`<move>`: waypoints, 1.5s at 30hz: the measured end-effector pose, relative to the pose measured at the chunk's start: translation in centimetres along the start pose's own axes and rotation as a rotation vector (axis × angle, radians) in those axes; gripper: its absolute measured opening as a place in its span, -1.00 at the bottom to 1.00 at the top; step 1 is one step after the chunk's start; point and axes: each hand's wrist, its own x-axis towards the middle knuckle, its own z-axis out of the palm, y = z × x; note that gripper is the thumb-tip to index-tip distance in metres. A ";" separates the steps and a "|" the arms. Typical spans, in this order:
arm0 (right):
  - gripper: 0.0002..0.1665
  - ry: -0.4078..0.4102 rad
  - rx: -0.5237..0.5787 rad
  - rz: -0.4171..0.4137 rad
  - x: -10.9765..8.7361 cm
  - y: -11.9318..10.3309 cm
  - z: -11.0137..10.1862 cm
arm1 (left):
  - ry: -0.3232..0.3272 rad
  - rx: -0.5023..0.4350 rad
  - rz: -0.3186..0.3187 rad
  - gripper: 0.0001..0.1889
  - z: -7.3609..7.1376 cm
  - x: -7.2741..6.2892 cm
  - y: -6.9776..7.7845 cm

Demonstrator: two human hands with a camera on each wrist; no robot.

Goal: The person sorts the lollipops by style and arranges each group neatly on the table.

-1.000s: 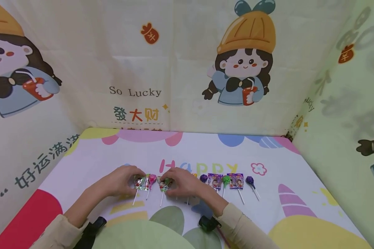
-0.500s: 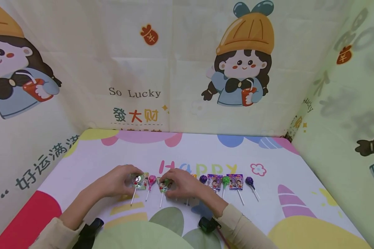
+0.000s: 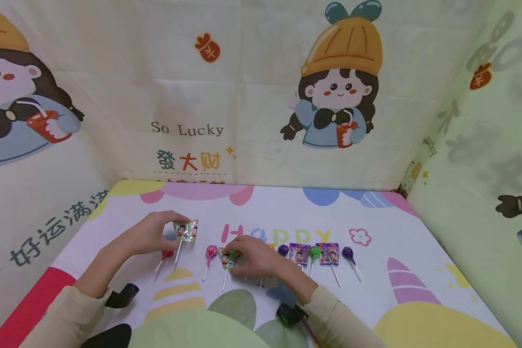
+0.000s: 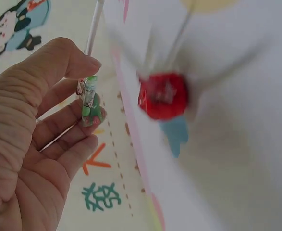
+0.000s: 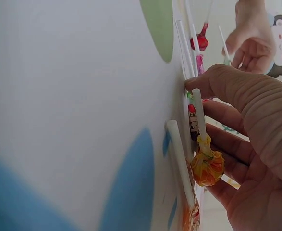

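In the head view my left hand [image 3: 150, 235] pinches a flat-wrapped lollipop [image 3: 187, 231] in clear and green film, its stick pointing down. The left wrist view shows this wrapper [image 4: 90, 103] between thumb and fingertips. Just below that hand is a red lollipop [image 3: 167, 253], large and blurred in the left wrist view. My right hand [image 3: 254, 257] pinches another green-wrapped lollipop [image 3: 226, 259] in the row on the table, its fingers covering part of it. A pink lollipop [image 3: 211, 252] lies just left of it. Beside the right palm is a yellow-orange lollipop [image 5: 208, 168].
Rightward the row continues with a dark purple lollipop [image 3: 283, 250], a purple packet lollipop [image 3: 299, 253], a green one [image 3: 315, 252], another purple packet [image 3: 329, 253] and a purple one [image 3: 348, 252]. A printed cloth backdrop [image 3: 252, 96] rises behind the table [image 3: 278, 208].
My left hand has moved left and away from the row, carrying the green-wrapped lollipop and uncovering the red lollipop. The right hand has stayed in place.
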 end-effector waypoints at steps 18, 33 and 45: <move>-0.48 -0.004 0.012 -0.001 0.1 0.1 0.1 | -0.058 0.018 -0.050 -0.46 -1.3 3.1 -3.6; -0.48 -0.003 -0.005 0.015 -0.1 0.0 0.1 | -0.057 0.034 -0.057 -0.44 -0.2 3.6 -5.7; -0.47 -0.003 -0.016 0.015 -0.2 0.0 0.2 | -0.045 0.009 -0.062 -0.47 0.2 3.9 -6.4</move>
